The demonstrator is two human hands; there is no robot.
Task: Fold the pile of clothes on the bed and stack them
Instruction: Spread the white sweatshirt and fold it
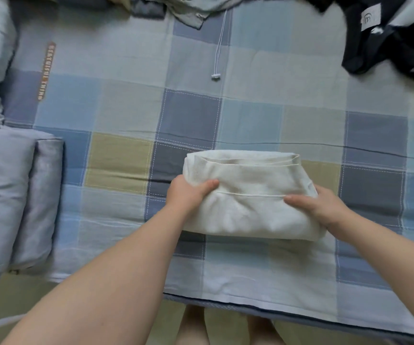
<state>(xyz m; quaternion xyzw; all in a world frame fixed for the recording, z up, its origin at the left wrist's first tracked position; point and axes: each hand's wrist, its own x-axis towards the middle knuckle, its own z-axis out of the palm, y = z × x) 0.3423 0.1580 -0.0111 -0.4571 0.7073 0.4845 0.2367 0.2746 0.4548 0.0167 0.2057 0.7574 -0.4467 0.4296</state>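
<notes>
Cream cloth, folded into a thick oblong bundle, sat on the near middle of the bed [126, 108], and this cream garment [248, 195] showed several stacked layers along its far edge. Whether its underside fully rested on the checked sheet [250, 115] or was raised a little could not be told; a shadow ran beneath its near edge.

2 hands held it, 1 at each end. The left hand [188, 194] gripped the left end, its thumb laid over the top surface and its fingers curled under and out of sight. The right hand [324, 206] gripped the right end in the same way, thumb pressed flat along a seam on top, fingers wrapped round the side. Both forearms reached in from the near edge.

Unfolded clothing lay well apart from the bundle, along the far side. Dark clothes [390, 41] with a pale tag were heaped at the far right. A grey-green garment [196, 11] lay crumpled at the far middle, and its white drawstring [217, 54] trailed toward the near side across the sheet. At the left, a blue-grey pillow [4, 195] sat beside the sheet's edge, with an orange label [46, 70] stitched on the sheet farther back. Bare feet [193, 324] showed below the near edge of the bed.
</notes>
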